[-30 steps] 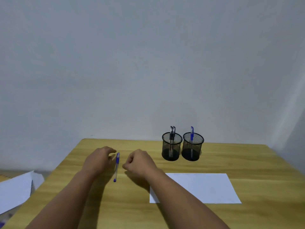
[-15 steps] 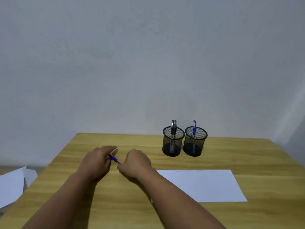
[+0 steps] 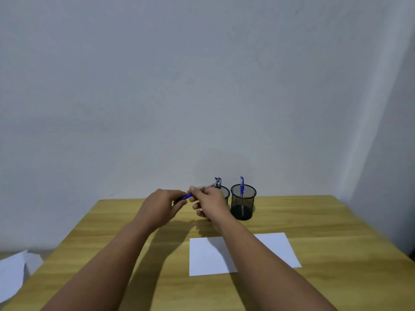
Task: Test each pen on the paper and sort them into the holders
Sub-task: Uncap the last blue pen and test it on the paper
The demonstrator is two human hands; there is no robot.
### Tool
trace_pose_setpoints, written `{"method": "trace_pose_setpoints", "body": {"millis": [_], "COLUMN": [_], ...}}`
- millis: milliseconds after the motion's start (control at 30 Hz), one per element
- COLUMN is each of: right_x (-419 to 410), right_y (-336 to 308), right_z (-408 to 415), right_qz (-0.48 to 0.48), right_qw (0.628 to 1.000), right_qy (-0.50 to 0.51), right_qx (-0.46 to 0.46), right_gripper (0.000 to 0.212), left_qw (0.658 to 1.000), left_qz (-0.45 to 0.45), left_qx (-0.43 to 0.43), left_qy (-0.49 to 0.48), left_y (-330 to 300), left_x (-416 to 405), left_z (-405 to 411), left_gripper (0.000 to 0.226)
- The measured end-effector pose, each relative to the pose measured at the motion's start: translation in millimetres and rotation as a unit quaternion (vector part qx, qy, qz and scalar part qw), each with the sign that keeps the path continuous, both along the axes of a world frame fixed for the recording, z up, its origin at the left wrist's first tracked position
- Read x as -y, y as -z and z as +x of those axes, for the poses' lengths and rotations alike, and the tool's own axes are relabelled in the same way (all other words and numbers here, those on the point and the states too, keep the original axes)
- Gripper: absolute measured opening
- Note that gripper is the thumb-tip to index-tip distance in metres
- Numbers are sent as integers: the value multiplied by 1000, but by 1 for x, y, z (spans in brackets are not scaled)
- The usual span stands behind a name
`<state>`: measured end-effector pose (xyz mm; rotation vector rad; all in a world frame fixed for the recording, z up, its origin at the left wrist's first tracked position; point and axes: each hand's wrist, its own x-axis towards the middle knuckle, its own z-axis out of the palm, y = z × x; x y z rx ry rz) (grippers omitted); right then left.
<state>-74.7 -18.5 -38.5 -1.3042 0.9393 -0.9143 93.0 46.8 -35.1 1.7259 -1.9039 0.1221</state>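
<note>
A blue pen point(image 3: 188, 195) is lifted above the wooden table point(image 3: 325, 232), held between both hands. My left hand point(image 3: 160, 206) pinches its blue cap end, and my right hand point(image 3: 207, 202) grips the clear barrel. Behind my right hand stands the left mesh holder point(image 3: 225, 193), partly hidden, with dark pens in it. The right mesh holder point(image 3: 243, 202) has one blue pen point(image 3: 241, 187) upright inside. A white sheet of paper point(image 3: 276, 248) lies on the table under my right forearm.
Loose white paper point(image 3: 13, 272) lies on the floor past the table's left edge. A plain wall stands right behind the table and on the right side.
The blue pen lay on the table between my hands. Both hands took hold of it and raised it off the table, moving right toward the holders.
</note>
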Motion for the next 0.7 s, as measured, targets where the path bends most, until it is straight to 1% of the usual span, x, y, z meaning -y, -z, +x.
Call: {"method": "trace_pose_setpoints", "body": {"millis": [67,133,233,367,400,467,533,567,633,667,700], "right_x": [2,2,-2,2,1,-1,1,6,27,38,49], "right_y": [-9,-18,-23,-35,-40,-52,-59,-61,-66,-67,-67], "right_z": [-13,-26,-42,-59,-62,-63,-65,-70,-95,-115,-135], "right_qz": [-7,-7,-6,41,47,39,37,51,106,120,116], "right_qw": [998,996,995,989,986,984,980,974,943,926,917], "right_qy": [47,70,80,111,126,160,183,206,281,317,344], "right_qx": [30,57,50,92,96,73,63,76,141,163,163], "right_gripper": [25,27,33,37,37,39,39,38,34,32,32], "left_qw": [1000,999,997,992,991,987,976,967,947,941,941], "left_qz": [13,30,56,95,100,115,150,185,267,291,293], "left_qx": [-16,-22,-36,-61,-68,-95,-142,-161,-174,-174,-171], "left_qy": [-6,-3,31,53,54,59,67,69,46,20,-14], "left_y": [-13,-25,-41,-55,-59,-68,-77,-80,-80,-75,-67], "left_x": [1,2,-1,0,1,4,7,7,3,-2,-7], "left_z": [-13,-28,-56,-82,-87,-98,-105,-102,-82,-67,-47], "left_gripper": [19,17,19,25,27,28,28,28,28,28,26]}}
